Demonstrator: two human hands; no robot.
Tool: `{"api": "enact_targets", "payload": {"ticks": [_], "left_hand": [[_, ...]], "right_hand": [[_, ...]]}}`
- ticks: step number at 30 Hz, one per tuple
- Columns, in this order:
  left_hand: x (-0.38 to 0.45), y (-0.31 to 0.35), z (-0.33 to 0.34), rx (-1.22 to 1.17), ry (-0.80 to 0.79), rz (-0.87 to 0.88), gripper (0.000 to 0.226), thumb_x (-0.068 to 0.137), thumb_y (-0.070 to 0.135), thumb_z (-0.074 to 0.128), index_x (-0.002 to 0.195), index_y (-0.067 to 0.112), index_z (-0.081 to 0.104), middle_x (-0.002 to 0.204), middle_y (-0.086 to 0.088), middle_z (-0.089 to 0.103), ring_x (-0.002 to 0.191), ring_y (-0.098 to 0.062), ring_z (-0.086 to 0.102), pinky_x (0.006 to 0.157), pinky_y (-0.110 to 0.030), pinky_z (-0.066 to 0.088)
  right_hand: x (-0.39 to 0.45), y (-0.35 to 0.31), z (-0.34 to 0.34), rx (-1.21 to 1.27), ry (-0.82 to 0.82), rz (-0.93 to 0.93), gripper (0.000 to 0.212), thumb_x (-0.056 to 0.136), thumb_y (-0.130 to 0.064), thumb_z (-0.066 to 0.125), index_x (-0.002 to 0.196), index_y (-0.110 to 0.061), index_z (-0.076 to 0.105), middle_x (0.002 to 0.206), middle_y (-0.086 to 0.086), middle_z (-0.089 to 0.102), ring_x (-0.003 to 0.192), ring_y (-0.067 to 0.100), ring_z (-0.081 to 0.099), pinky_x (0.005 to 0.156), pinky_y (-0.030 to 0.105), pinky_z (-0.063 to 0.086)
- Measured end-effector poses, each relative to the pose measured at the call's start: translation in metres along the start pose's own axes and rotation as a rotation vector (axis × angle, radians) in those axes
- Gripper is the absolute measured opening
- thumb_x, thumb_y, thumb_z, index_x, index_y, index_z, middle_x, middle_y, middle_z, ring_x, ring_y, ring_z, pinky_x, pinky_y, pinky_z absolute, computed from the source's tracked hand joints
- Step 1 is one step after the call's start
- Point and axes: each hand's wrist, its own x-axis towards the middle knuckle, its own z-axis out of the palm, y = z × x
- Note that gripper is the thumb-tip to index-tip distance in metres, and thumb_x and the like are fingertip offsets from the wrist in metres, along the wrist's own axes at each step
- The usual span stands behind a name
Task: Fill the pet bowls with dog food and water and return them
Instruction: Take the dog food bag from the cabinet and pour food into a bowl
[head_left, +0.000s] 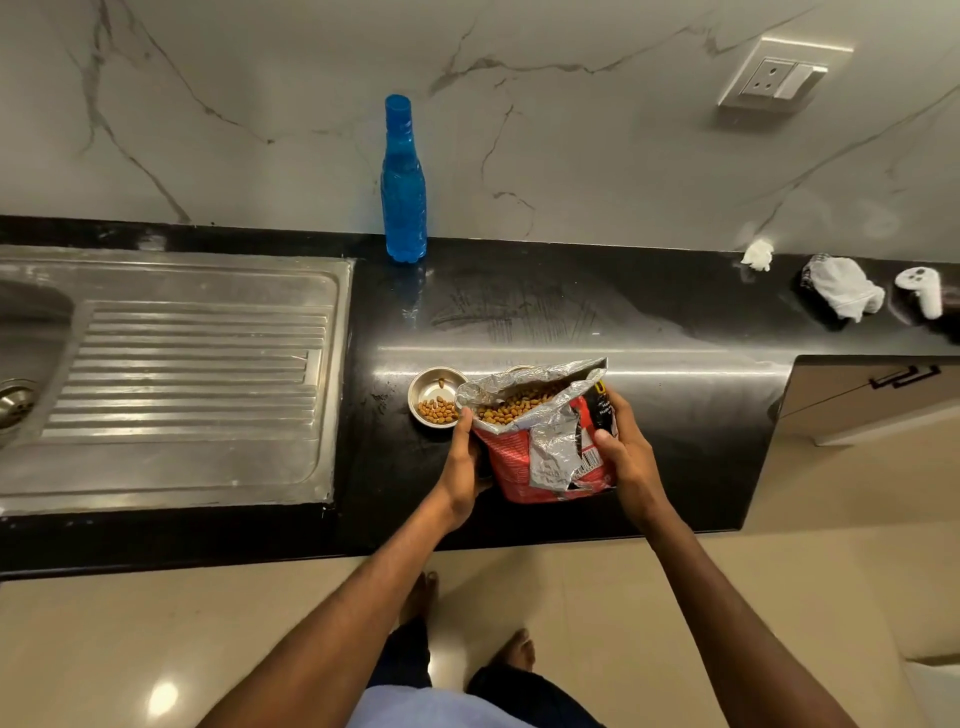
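Note:
A red and silver dog food bag (545, 441) stands open on the black counter (675, 405), full of brown kibble. My left hand (462, 457) grips its left side and my right hand (623, 452) grips its right side. Just left of the bag's mouth sits a small steel bowl (423, 384) holding some kibble. The rim of a second bowl (519, 368) peeks out behind the bag, mostly hidden. A blue water bottle (404, 182), capped, stands upright at the back against the wall.
A steel sink with a ribbed drainboard (197, 364) fills the counter's left. At the far right lie a crumpled tissue (757, 255), a white cloth (841, 293) and a white controller (922, 291). A wall socket (779, 78) is above. A drawer front (872, 400) is at right.

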Motion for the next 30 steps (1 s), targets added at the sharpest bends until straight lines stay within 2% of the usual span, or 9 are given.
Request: {"api": "enact_targets", "payload": {"ticks": [5,8,12,14,16,18,21,26,30], "left_hand": [[0.003,0.008,-0.003,-0.055,0.005,-0.035,0.089,0.095,0.090,0.008,0.150,0.041,0.058,0.151,0.001,0.065,0.142,-0.024,0.055,0.114,-0.056,0.039],[0.007,0.009,-0.004,-0.069,-0.005,-0.051,0.096,0.094,0.088,0.001,0.153,0.037,0.057,0.148,0.001,0.067,0.136,-0.022,0.058,0.118,-0.060,0.037],[0.009,0.009,-0.003,-0.059,-0.015,-0.076,0.105,0.088,0.094,-0.001,0.154,0.037,0.057,0.149,-0.003,0.067,0.143,-0.030,0.054,0.121,-0.066,0.035],[0.009,0.008,0.000,-0.061,-0.022,-0.094,0.112,0.079,0.101,0.003,0.154,0.038,0.057,0.152,-0.004,0.065,0.146,-0.033,0.051,0.122,-0.069,0.033],[0.010,0.006,0.001,-0.074,-0.030,-0.097,0.117,0.072,0.104,0.005,0.153,0.039,0.058,0.151,-0.005,0.065,0.146,-0.035,0.051,0.121,-0.071,0.034],[0.011,0.004,0.003,-0.105,-0.022,-0.113,0.113,0.073,0.101,0.003,0.149,0.040,0.060,0.149,-0.005,0.067,0.144,-0.036,0.053,0.119,-0.071,0.036],[0.016,0.002,0.004,-0.141,-0.012,-0.133,0.102,0.082,0.097,-0.001,0.139,0.045,0.066,0.146,-0.005,0.069,0.144,-0.037,0.053,0.120,-0.073,0.034],[0.021,0.004,0.004,-0.171,-0.011,-0.156,0.096,0.089,0.092,-0.005,0.127,0.046,0.070,0.146,-0.008,0.068,0.144,-0.039,0.053,0.120,-0.075,0.033],[0.023,0.002,0.000,-0.202,-0.022,-0.162,0.100,0.086,0.095,-0.005,0.131,0.044,0.069,0.147,-0.010,0.068,0.144,-0.040,0.053,0.120,-0.076,0.032]], "right_hand": [[0.000,-0.008,0.015,-0.105,0.092,-0.011,0.080,0.092,-0.083,0.056,0.159,-0.040,0.044,0.142,-0.006,0.066,0.128,0.014,0.068,0.104,0.054,0.059],[-0.002,-0.008,0.020,-0.185,0.131,-0.001,0.084,0.088,-0.084,0.062,0.159,-0.044,0.041,0.143,-0.007,0.064,0.130,0.015,0.065,0.105,0.055,0.059],[-0.007,-0.013,0.023,-0.274,0.178,0.005,0.086,0.086,-0.088,0.060,0.158,-0.045,0.041,0.143,-0.008,0.064,0.130,0.016,0.064,0.104,0.054,0.059],[-0.010,-0.019,0.023,-0.342,0.204,0.004,0.089,0.085,-0.090,0.056,0.159,-0.042,0.042,0.145,-0.006,0.063,0.130,0.017,0.062,0.102,0.047,0.057],[-0.011,-0.025,0.025,-0.399,0.221,0.005,0.093,0.083,-0.090,0.054,0.159,-0.038,0.042,0.145,-0.003,0.063,0.126,0.017,0.061,0.093,0.040,0.055],[-0.011,-0.029,0.025,-0.449,0.229,0.016,0.094,0.082,-0.091,0.053,0.160,-0.040,0.041,0.142,-0.001,0.064,0.123,0.020,0.062,0.089,0.043,0.057],[-0.010,-0.031,0.025,-0.482,0.230,0.036,0.095,0.082,-0.092,0.053,0.160,-0.040,0.039,0.141,-0.001,0.064,0.122,0.022,0.063,0.093,0.052,0.061],[-0.006,-0.042,0.028,-0.542,0.240,0.047,0.094,0.081,-0.095,0.049,0.158,-0.041,0.040,0.134,-0.003,0.065,0.118,0.020,0.064,0.090,0.049,0.060],[-0.004,-0.047,0.033,-0.581,0.230,0.039,0.092,0.082,-0.096,0.048,0.156,-0.044,0.039,0.139,-0.005,0.064,0.122,0.022,0.064,0.092,0.053,0.061]]}}
